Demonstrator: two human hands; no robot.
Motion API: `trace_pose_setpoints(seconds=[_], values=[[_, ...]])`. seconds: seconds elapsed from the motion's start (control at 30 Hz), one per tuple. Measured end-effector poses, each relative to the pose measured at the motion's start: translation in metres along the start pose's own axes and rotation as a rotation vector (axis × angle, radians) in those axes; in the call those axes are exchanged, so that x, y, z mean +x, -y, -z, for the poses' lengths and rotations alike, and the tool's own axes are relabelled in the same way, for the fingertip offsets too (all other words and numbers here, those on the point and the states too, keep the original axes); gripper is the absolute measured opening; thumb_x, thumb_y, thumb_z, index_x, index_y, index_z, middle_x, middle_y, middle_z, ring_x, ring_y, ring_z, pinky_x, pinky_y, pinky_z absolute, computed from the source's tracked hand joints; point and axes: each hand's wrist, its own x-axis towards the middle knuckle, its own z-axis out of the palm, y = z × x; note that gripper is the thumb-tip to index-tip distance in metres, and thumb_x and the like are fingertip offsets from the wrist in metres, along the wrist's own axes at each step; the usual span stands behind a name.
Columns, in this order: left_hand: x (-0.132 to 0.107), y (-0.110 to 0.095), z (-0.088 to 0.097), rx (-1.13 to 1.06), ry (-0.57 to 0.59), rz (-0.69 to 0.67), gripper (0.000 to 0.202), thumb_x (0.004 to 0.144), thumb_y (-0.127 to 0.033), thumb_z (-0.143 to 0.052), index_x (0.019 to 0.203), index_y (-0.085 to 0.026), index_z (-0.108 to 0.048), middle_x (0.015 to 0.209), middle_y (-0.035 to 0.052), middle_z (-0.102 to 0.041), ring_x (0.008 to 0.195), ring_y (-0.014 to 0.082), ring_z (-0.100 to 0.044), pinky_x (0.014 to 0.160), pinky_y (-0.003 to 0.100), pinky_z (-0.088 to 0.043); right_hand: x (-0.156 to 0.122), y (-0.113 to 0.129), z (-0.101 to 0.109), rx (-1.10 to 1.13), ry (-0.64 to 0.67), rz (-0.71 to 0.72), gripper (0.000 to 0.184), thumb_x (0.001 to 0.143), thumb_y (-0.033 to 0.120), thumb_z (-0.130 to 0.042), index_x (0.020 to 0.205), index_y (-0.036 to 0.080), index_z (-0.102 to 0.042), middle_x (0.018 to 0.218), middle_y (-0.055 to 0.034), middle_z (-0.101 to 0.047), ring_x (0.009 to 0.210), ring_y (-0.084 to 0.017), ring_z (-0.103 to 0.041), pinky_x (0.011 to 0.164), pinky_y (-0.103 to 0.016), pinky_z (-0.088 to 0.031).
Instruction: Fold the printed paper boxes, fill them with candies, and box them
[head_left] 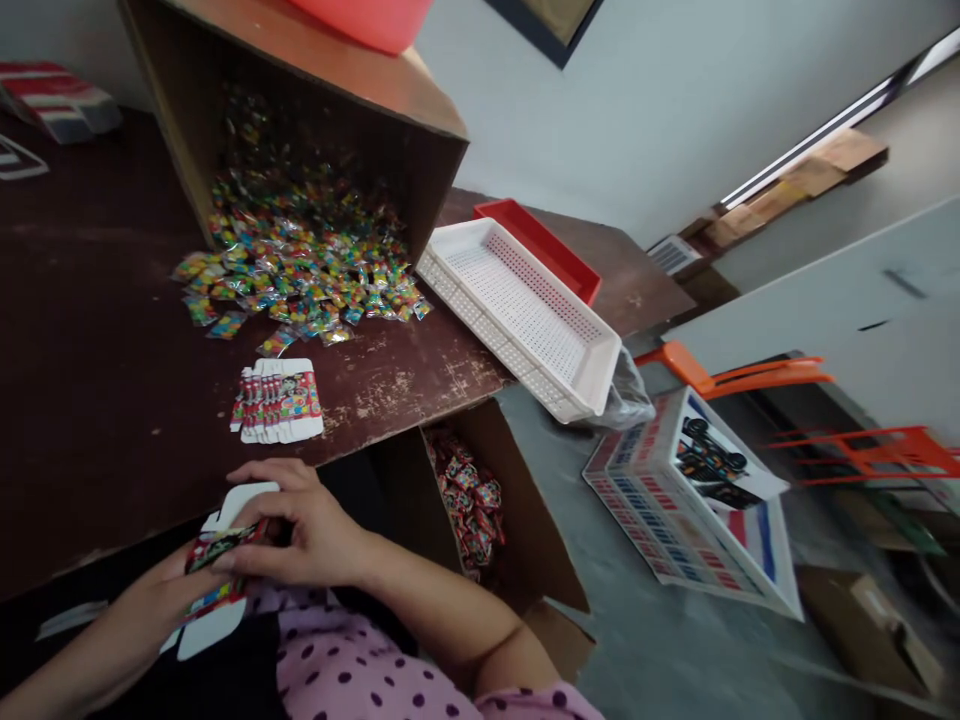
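Observation:
Both my hands hold a small printed carton (217,560) with white flaps, close to my body at the table's near edge. My right hand (300,530) lies over its top with fingers curled round it. My left hand (161,595) grips it from below. A short stack of flat, unfolded cartons (277,402) lies on the dark brown table (97,350) just beyond my hands. Further back, a heap of small colourful wrapped sweets (300,270) spills out of a big cardboard box (360,110) tipped on its side.
A white perforated tray (517,315) overhangs the table's right end, with a red tray (551,250) behind it. Below the table stands an open cardboard box (517,520) holding finished packets (469,500). A printed box (690,500) and orange frames (862,450) sit on the floor at right.

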Motion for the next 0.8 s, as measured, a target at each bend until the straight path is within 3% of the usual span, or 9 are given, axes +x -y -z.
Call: trace_pose_setpoints(seconds=[0.07,0.2,0.27,0.37,0.43,0.5,0.6,0.7,0.8], values=[[-0.005,-0.002,-0.003,0.024,0.040,-0.054,0.036,0.060,-0.044,-0.084,0.090,-0.026,-0.074,0.076,-0.0011,-0.078,0.081,0.0295,-0.072,0.079,0.036,-0.059,0.002,-0.003,0.009,0.099,0.143,0.008,0.016,0.083,0.028,-0.073,0.092,0.017,-0.066,0.133,-0.0049,-0.058,0.126,-0.014,-0.051,0.112,-0.026,-0.031],[-0.003,-0.009,-0.008,0.150,0.257,-0.204,0.033,0.060,-0.045,-0.081,0.083,-0.022,-0.074,0.072,0.0032,-0.078,0.071,0.0307,-0.072,0.068,0.037,-0.059,0.003,-0.014,0.028,0.388,0.431,0.068,0.004,0.084,0.016,-0.069,0.086,0.014,-0.065,0.128,-0.0076,-0.059,0.121,-0.014,-0.056,0.104,-0.021,-0.039],[0.005,-0.011,-0.010,0.265,0.231,-0.241,0.030,0.063,-0.047,-0.080,0.072,-0.020,-0.072,0.062,0.0022,-0.075,0.060,0.0268,-0.069,0.058,0.033,-0.057,-0.002,-0.016,0.030,0.455,0.376,0.009,0.004,0.084,0.016,-0.069,0.086,0.015,-0.066,0.122,-0.0073,-0.060,0.118,-0.016,-0.057,0.101,-0.023,-0.041],[0.017,-0.009,-0.011,0.382,0.028,-0.353,0.034,0.064,-0.049,-0.079,0.058,-0.019,-0.064,0.049,-0.0018,-0.067,0.049,0.0204,-0.063,0.047,0.025,-0.049,-0.013,-0.013,0.019,0.461,0.179,-0.163,0.004,0.088,0.021,-0.064,0.089,0.017,-0.065,0.096,-0.0027,-0.065,0.095,-0.014,-0.062,0.087,-0.023,-0.047],[0.020,-0.004,-0.011,0.363,-0.088,-0.425,0.031,0.066,-0.048,-0.079,0.072,-0.020,-0.066,0.053,-0.0031,-0.070,0.051,0.0201,-0.065,0.050,0.024,-0.050,-0.021,-0.009,0.006,0.480,0.060,-0.280,0.010,0.090,0.022,-0.061,0.099,0.019,-0.060,0.089,-0.0001,-0.065,0.081,-0.012,-0.060,0.077,-0.023,-0.047],[0.018,0.002,-0.011,0.269,-0.150,-0.465,0.045,0.070,-0.046,-0.078,0.104,-0.022,-0.061,0.067,-0.0018,-0.077,0.063,0.0233,-0.072,0.060,0.027,-0.055,-0.027,-0.005,-0.007,0.528,-0.040,-0.377,0.027,0.088,0.022,-0.062,0.112,0.022,-0.051,0.089,0.0015,-0.066,0.071,-0.010,-0.056,0.067,-0.021,-0.045],[0.012,0.012,-0.008,0.223,-0.197,-0.549,0.060,0.074,-0.044,-0.076,0.123,-0.023,-0.049,0.082,0.0021,-0.080,0.078,0.0252,-0.076,0.072,0.031,-0.058,-0.030,-0.005,-0.022,0.639,-0.138,-0.489,0.044,0.080,0.025,-0.072,0.115,0.023,-0.044,0.082,0.0044,-0.065,0.060,-0.008,-0.050,0.056,-0.017,-0.039],[0.009,0.019,-0.002,0.288,-0.147,-0.575,0.043,0.078,-0.042,-0.072,0.114,-0.024,-0.057,0.085,0.0028,-0.081,0.078,0.0239,-0.076,0.072,0.029,-0.058,-0.031,-0.009,-0.029,0.889,-0.159,-0.615,0.042,0.078,0.040,-0.075,0.103,0.021,-0.048,0.071,0.0060,-0.061,0.054,-0.007,-0.051,0.051,-0.018,-0.039],[0.006,0.021,0.004,0.413,-0.097,-0.584,0.029,0.078,-0.038,-0.072,0.103,-0.025,-0.066,0.072,-0.0019,-0.078,0.066,0.0209,-0.073,0.064,0.026,-0.055,-0.033,-0.015,-0.031,1.191,-0.054,-0.777,0.041,0.075,0.050,-0.075,0.089,0.019,-0.052,0.063,0.0064,-0.056,0.049,-0.006,-0.049,0.047,-0.017,-0.039]])
